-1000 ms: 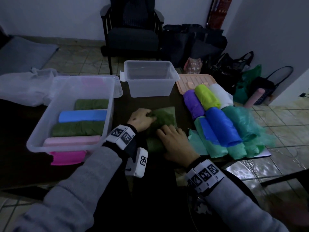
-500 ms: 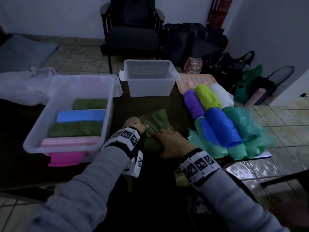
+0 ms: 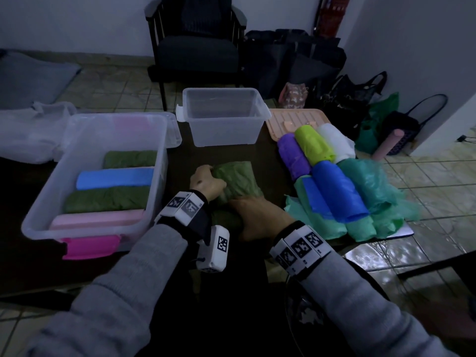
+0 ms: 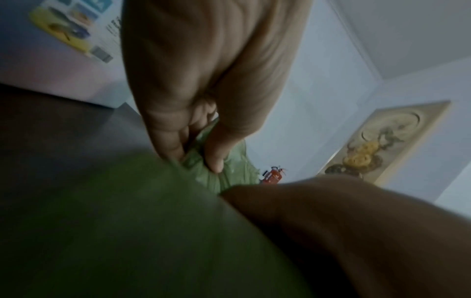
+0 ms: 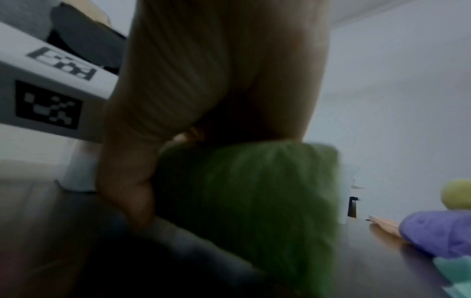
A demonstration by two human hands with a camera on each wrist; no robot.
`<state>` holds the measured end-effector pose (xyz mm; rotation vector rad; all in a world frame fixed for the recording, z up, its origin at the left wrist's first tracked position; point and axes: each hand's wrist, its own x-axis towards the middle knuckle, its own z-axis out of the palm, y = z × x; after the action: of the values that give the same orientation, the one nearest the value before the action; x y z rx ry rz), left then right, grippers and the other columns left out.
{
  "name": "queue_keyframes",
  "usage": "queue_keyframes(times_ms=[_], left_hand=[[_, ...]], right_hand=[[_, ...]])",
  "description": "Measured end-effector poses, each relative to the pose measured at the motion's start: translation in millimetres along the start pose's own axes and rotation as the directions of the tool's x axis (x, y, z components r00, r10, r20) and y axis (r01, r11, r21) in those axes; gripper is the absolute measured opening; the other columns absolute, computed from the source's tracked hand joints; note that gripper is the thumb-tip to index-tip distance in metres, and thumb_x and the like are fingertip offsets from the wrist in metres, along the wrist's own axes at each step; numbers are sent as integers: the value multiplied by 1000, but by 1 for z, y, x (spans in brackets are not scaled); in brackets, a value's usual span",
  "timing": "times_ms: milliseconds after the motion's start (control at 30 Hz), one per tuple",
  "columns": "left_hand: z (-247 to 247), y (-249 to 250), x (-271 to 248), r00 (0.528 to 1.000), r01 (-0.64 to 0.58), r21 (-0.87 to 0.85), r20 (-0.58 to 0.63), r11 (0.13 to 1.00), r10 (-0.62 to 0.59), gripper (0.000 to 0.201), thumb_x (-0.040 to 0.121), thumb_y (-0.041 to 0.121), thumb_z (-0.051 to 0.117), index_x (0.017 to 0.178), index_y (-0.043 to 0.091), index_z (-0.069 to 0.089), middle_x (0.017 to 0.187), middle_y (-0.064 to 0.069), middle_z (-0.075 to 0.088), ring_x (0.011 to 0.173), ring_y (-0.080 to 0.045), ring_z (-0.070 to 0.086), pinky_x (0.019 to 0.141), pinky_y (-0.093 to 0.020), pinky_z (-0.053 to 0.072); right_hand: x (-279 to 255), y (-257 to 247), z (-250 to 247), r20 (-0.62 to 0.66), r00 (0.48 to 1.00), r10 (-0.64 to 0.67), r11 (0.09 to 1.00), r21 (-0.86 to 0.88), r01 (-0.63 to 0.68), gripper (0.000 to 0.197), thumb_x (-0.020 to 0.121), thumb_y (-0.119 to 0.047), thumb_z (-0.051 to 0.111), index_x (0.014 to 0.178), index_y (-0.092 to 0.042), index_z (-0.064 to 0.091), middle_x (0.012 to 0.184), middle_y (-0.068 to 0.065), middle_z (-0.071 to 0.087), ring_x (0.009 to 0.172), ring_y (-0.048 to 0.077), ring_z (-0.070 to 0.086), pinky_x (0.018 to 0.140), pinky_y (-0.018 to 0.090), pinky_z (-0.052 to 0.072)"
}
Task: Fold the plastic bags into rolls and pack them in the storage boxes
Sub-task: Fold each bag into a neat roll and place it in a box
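Gripping one green bag (image 3: 235, 180), left hand (image 3: 207, 185) and right hand (image 3: 260, 217); four rolls boxed.

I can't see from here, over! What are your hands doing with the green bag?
Left hand pinching green bag, right hand gripping its rolled end. Half rolled, on the table. Nothing in the way.

right hand (image 3: 260, 217) fingertips: hidden under green bag (image 3: 235, 181) | bag near end: covered by both hands | wrist views: blurred | pink roll beside bag: contents unclear
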<state>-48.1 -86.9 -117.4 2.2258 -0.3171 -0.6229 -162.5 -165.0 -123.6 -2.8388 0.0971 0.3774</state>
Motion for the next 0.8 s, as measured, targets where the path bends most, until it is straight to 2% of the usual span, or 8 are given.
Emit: queue_keyframes(times_ms=[167,300,367,433,500,600,667,800], left_hand=[[-6,-1,6,998,-15,-46,-58,999,12,46,83,13,66,127,4,54,127,-16,57,115,-31,55,95,-30,45],[-2,-5,3,999,-32,128,-31,991,36,52,86,20,65,131,5,43,134,-17,47,123,-34,46,99,-35,39],[-1,-4,1,984,-134,265,-76,955,159,43,88,19,63,126,11,47,135,-14,41,125,-33,39,101,-39,36],[1,-3,2,958,-268,384,11,883,286,27,90,15,59,117,17,59,132,-10,46,122,-28,44,99,-39,40],[2,-5,3,946,-311,404,222,860,238,31,95,14,51,125,20,57,138,-8,46,124,-25,46,101,-37,39],[4,-13,7,884,-369,494,448,787,133,45,101,21,38,146,22,31,157,-5,16,144,-25,17,115,-34,17],[6,-16,8,858,-410,550,503,727,104,49,103,27,30,150,22,17,159,-5,0,146,-26,0,117,-35,7],[5,-13,12,846,-421,602,531,678,54,49,104,35,18,151,22,14,159,-8,-4,146,-31,-2,117,-40,6]], right_hand=[[4,0,0,-28,1000,-6,1000,24,7,49,72,-30,71,117,-16,57,111,7,64,103,26,60,86,37,49],[4,2,8,50,998,28,999,34,-30,56,72,-32,73,121,-15,52,117,9,61,107,27,58,91,39,48],[3,3,11,21,1000,23,999,38,-24,57,74,-33,72,121,-13,46,117,10,58,108,30,56,90,41,46],[0,4,12,-12,1000,22,999,-23,-22,62,76,-37,70,126,-15,41,122,10,50,114,29,49,94,41,42],[-3,5,11,-19,999,33,992,-121,-36,71,78,-40,67,137,-18,34,130,9,40,122,27,39,100,42,34],[-8,4,14,-24,999,47,986,-157,-50,83,78,-41,64,146,-20,22,131,9,42,123,28,40,102,40,30],[-6,4,16,-19,998,57,988,-140,-59,84,77,-42,65,146,-20,21,130,8,45,122,27,42,102,40,29],[-3,6,7,20,999,35,999,-22,-34,64,76,-36,68,131,-19,42,123,7,55,114,27,52,94,34,37]])
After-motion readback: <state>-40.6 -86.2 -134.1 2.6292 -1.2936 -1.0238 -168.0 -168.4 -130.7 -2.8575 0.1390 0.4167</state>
